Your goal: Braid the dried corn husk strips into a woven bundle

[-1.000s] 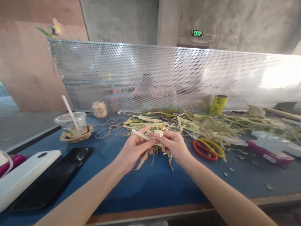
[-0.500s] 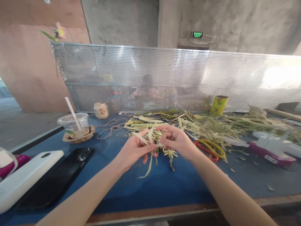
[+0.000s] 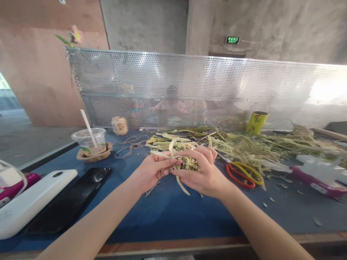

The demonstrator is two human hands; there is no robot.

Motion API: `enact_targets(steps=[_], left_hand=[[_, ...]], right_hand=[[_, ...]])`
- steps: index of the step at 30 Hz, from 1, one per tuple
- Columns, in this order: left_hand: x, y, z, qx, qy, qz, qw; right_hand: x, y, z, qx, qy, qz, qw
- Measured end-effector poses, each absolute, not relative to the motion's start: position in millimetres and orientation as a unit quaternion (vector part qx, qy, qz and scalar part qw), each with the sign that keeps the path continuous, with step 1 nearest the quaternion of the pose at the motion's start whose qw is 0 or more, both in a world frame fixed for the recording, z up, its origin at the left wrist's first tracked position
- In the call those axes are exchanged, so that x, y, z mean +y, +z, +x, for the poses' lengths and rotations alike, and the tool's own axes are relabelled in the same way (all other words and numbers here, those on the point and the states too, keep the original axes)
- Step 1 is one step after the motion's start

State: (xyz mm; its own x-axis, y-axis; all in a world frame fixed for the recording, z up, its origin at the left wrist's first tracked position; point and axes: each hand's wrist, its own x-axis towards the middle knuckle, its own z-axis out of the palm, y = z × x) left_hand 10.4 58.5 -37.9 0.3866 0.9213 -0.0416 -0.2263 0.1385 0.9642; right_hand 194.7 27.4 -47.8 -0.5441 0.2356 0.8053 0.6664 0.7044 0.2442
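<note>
Pale green dried plant strips are bunched between my two hands above the blue table. My left hand (image 3: 154, 169) is closed, its thumb and fingers pinching a flat pale strip (image 3: 173, 146) that curls upward. Around the right side of the knotted plant bundle (image 3: 191, 162) curves my right hand (image 3: 204, 173), fingers over the top and thumb below. The fingertips of both hands meet at the front of the bundle. One loose strip end (image 3: 183, 186) hangs beneath them. The bundle's underside is hidden by my fingers.
Scissors (image 3: 244, 175) with red and yellow handles lie right of my hands. Behind spreads a heap of dried stalks (image 3: 238, 148), with a yellow-green tube (image 3: 257, 122). At left are a lidded plastic cup (image 3: 89, 139), twine (image 3: 131, 146), a black phone (image 3: 70, 202) and a white power bank (image 3: 35, 202).
My right hand has gone from pinching at the strip to wrapping round the bundle's right side. My left hand stays pinched on the strip. The view has shifted slightly left.
</note>
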Motion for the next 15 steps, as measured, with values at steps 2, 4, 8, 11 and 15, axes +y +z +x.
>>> enact_targets(steps=[2, 4, 8, 11, 15], left_hand=[[57, -37, 12, 0.353, 0.433, 0.496, 0.665], [55, -36, 14, 0.351, 0.443, 0.502, 0.654], [50, -36, 15, 0.335, 0.472, 0.58, 0.574], [49, -38, 14, 0.346, 0.47, 0.61, 0.536], [51, -41, 12, 0.361, 0.471, 0.615, 0.52]], right_hand=[[28, -49, 193, -0.838, -0.26, -0.269, 0.397], [31, -48, 192, -0.832, -0.222, -0.272, 0.43], [41, -47, 190, -0.798, -0.063, -0.321, 0.507], [47, -47, 189, -0.773, 0.065, -0.351, 0.524], [48, -50, 186, -0.744, 0.198, -0.376, 0.515]])
